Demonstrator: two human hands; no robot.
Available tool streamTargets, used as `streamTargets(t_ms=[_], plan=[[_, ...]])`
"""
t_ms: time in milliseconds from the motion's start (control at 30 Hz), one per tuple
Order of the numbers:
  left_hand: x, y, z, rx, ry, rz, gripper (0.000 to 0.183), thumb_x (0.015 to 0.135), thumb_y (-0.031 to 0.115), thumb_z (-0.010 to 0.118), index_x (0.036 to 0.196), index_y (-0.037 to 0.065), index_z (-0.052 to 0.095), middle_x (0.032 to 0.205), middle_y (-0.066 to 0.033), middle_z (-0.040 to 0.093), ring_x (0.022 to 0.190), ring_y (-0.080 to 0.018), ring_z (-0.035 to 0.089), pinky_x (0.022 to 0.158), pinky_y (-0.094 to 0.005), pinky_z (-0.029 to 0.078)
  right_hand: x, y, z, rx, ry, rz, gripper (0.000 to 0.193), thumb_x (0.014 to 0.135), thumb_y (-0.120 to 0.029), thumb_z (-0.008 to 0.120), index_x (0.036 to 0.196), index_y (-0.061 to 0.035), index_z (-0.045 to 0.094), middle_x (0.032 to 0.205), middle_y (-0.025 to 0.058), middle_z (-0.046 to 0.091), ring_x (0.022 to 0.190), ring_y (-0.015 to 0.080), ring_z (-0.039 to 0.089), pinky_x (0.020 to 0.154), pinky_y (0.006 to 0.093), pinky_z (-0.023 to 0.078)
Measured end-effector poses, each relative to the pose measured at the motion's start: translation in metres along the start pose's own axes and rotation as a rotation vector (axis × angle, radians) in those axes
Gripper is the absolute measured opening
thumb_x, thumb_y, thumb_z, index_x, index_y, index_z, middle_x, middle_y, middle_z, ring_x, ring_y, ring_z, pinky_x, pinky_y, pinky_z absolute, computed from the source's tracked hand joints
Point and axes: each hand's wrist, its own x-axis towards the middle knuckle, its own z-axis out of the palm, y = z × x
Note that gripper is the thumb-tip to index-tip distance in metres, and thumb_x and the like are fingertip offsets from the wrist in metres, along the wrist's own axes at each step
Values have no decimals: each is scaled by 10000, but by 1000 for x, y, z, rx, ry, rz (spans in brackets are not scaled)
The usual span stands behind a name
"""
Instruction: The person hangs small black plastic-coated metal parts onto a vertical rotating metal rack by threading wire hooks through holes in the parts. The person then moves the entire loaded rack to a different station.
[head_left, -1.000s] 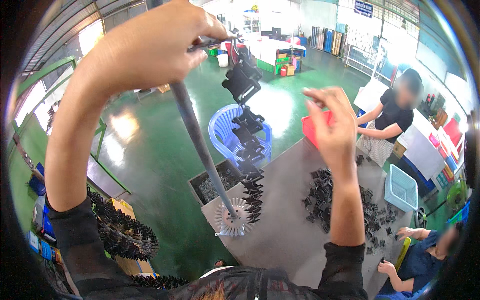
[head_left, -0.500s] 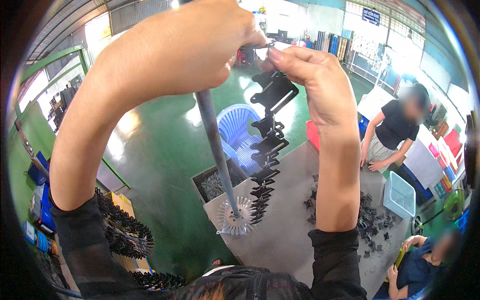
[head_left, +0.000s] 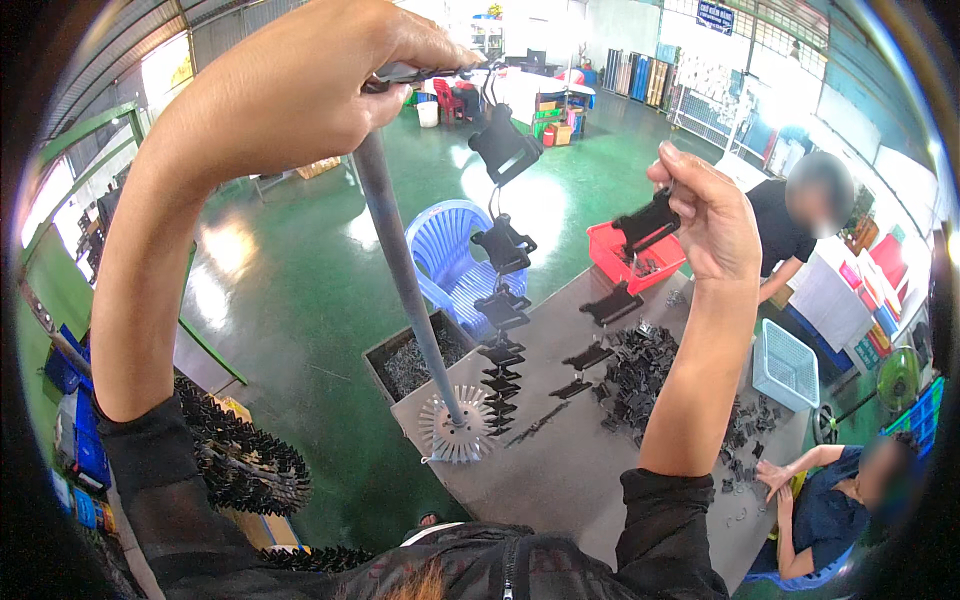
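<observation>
Head view shows me my left hand clenched round the top of a grey rod, which slants down to a white spoked disc on the grey table, with a string of black plastic clips hanging beside it from a wire at my fingertips. My right hand is raised well apart from that string, fingers curled and pinching one black clip above the loose pile of clips.

Blue plastic chair, red bin, white basket, green floor.
</observation>
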Motion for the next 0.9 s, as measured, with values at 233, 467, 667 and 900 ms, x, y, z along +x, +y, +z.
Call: streamTargets(t_ms=[233, 467, 667, 900], plan=[[6, 9, 1, -48, 22, 62, 402, 765, -28, 512, 1157, 48, 565, 1181, -110, 577, 1007, -273, 582, 800, -330, 500, -3, -10, 68, -571, 219, -489, 223, 739, -211, 698, 835, -10, 695, 767, 95, 611, 711, 187, 583, 666, 281, 438], [10, 25, -2, -64, -12, 51, 402, 759, -14, 534, 1157, 34, 550, 1097, -140, 601, 998, -287, 576, 796, -351, 486, 1, 0, 95, -528, 73, -492, 178, 737, -184, 672, 817, -28, 700, 838, 108, 610, 798, 259, 591, 726, 337, 445], [32, 52, -19, 287, -332, -112, 236, 731, 5, 475, 938, -29, 583, 775, -185, 576, 727, -312, 579, 667, -376, 471, 4, 15, 105, -509, 202, -600, 136, 747, -143, 637, 793, -30, 698, 814, 111, 602, 755, 249, 581, 714, 332, 442], [33, 50, -13, 270, -230, -45, 230, 722, 7, 451, 896, -46, 591, 669, -203, 573, 612, -299, 594, 585, -364, 493, 12, 3, 68, -211, -176, -299, 231, 812, -236, 656, 849, -8, 677, 770, 11, 630, 693, 84, 569, 633, 189, 416]])
